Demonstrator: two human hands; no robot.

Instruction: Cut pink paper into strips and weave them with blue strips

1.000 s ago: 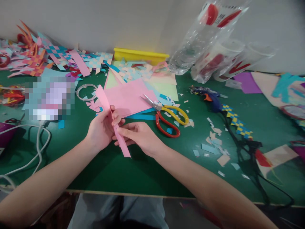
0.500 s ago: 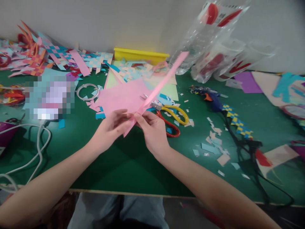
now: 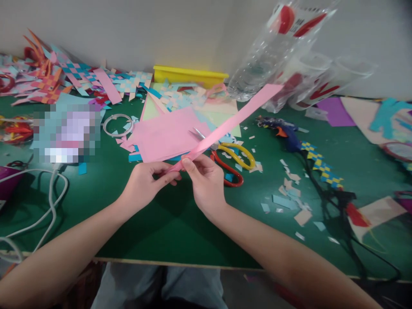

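Note:
Both hands pinch the near end of a long pink paper strip (image 3: 234, 118) that slants up and to the right over the green table (image 3: 180, 223). My left hand (image 3: 144, 184) grips the strip's end from the left with fingers closed. My right hand (image 3: 204, 180) pinches it just beside, thumb on top. Behind the hands lies a stack of pink paper sheets (image 3: 167, 135). Scissors with red and yellow handles (image 3: 230, 161) lie just right of my right hand.
A glue gun (image 3: 283, 128) with a black cord, paper scraps (image 3: 289, 193), woven paper pieces (image 3: 74, 71), a yellow box (image 3: 189, 75), clear plastic bottles (image 3: 273, 51), a wire ring (image 3: 117, 124) and white cables (image 3: 48, 201) lie about the table.
The strip swung from pointing down-left between the hands to slanting up and right. Both hands slid to its near end and shifted slightly right.

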